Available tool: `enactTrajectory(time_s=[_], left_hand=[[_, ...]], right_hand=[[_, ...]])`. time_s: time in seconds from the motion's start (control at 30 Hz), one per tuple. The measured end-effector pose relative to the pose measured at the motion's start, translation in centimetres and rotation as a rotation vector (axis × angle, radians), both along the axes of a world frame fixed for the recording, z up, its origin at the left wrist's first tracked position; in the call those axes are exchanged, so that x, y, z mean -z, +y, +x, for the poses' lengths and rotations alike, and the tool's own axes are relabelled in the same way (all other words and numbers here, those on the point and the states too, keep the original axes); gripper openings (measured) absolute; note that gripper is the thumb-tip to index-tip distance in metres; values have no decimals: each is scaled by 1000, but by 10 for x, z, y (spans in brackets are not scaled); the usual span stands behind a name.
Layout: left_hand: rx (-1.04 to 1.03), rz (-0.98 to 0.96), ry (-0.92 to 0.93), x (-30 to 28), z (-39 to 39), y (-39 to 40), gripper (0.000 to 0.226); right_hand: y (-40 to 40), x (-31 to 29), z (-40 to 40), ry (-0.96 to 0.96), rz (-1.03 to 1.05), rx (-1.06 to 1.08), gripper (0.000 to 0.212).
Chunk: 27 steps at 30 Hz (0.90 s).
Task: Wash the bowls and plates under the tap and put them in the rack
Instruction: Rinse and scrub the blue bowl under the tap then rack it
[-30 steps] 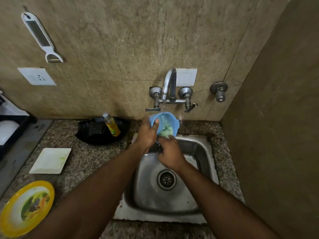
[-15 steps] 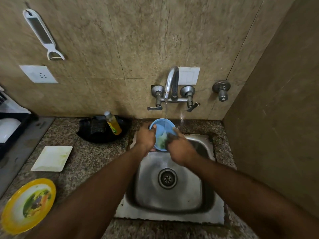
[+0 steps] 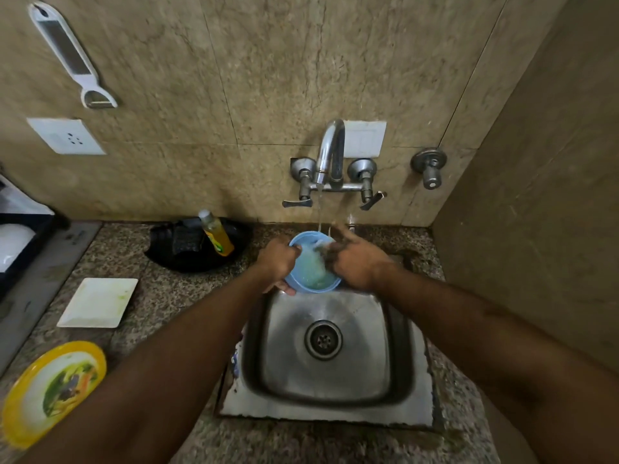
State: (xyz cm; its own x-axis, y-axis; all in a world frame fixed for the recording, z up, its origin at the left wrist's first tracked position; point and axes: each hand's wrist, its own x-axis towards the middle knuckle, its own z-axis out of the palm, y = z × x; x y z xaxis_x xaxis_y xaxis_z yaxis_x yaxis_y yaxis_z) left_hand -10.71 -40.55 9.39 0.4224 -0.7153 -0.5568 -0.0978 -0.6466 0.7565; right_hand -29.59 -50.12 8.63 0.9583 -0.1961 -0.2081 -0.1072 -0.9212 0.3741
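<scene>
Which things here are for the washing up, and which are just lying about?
For the washing:
blue bowl
tap
sink
white square plate
yellow plate
soap bottle

Just lying about:
peeler on the wall
wall socket

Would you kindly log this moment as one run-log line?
left hand holds blue bowl | right hand rubs inside | tap running

Just one view here — a wide-angle cam worn on the person's head, which looked forward and steeply down over the sink (image 3: 254, 363). The tap (image 3: 330, 152) and tiled wall sat at 12 o'clock, the counter ran off toward 9, a side wall closed in at 3. Both forearms came in from 6 — close, wide-lens bent edges.
</scene>
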Motion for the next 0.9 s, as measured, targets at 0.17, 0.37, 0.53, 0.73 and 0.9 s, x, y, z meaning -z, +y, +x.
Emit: enactTrajectory(time_s=[0.17, 0.37, 0.53, 0.73, 0.9], left_hand=[[-67, 33, 151, -8, 11, -5, 37], [-407, -282, 383, 29, -37, 23, 65], [-422, -278, 328, 30, -39, 25, 70], [7, 101, 269, -6, 2, 27, 37], [-25, 111, 254, -9, 15, 20, 37]], right_hand=[[8, 4, 4, 13, -108, 64, 41], [53, 15, 26, -168, 212, 399, 38], [51, 25, 18, -238, 332, 263, 33], [-4, 2, 4, -45, -25, -51, 40], [5, 0, 17, -3, -111, 52, 48]])
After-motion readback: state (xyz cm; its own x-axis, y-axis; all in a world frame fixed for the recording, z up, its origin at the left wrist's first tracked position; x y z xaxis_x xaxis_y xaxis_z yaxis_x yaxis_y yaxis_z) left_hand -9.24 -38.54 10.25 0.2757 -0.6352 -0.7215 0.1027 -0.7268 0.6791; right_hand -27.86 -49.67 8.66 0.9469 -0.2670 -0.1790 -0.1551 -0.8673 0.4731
